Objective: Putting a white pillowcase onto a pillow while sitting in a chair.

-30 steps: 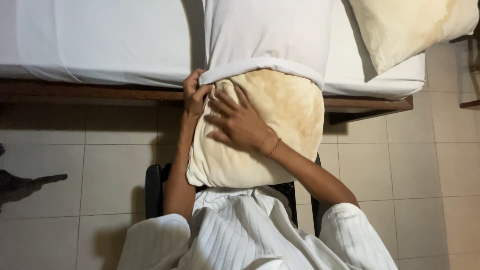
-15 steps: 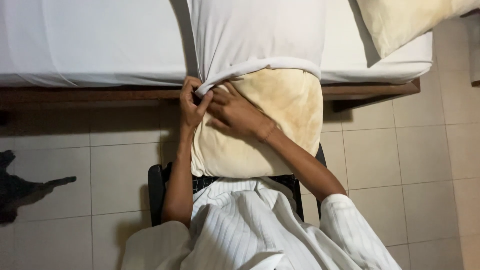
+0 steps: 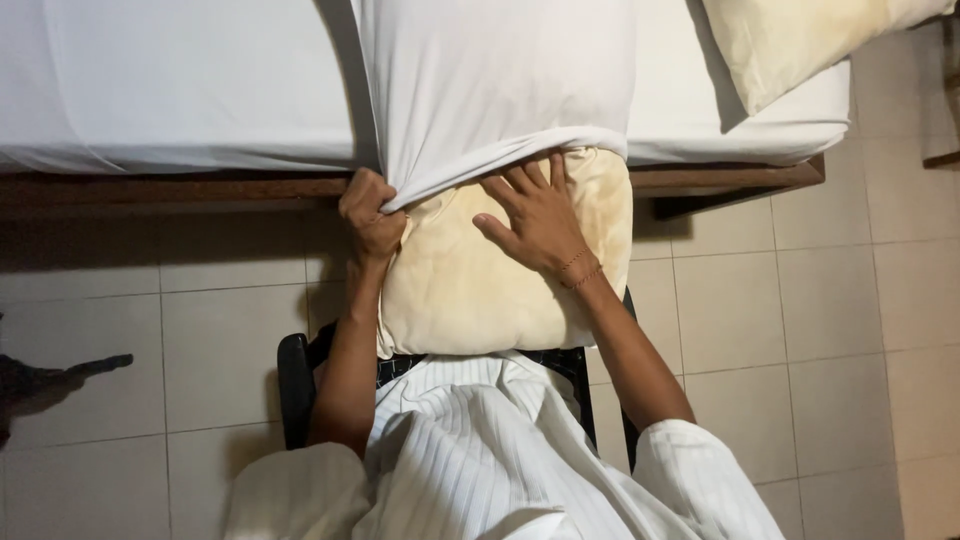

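A yellowish stained pillow (image 3: 470,290) lies across a black chair (image 3: 296,385) in front of me, its far half inside a white pillowcase (image 3: 500,90). My left hand (image 3: 370,215) grips the pillowcase's open hem at the pillow's left corner. My right hand (image 3: 540,215) lies flat on the pillow with fingers spread, fingertips at the hem's edge.
A bed with a white sheet (image 3: 170,90) on a dark wooden frame (image 3: 150,190) runs across the top. A second bare yellowish pillow (image 3: 800,40) lies on the bed at upper right. Beige tiled floor (image 3: 800,330) surrounds the chair. A dark object (image 3: 50,380) sits at the left edge.
My right hand moved from the hem near my left hand toward the pillow's middle and flattened out. The pillowcase hem sits a little further over the pillow's right side.
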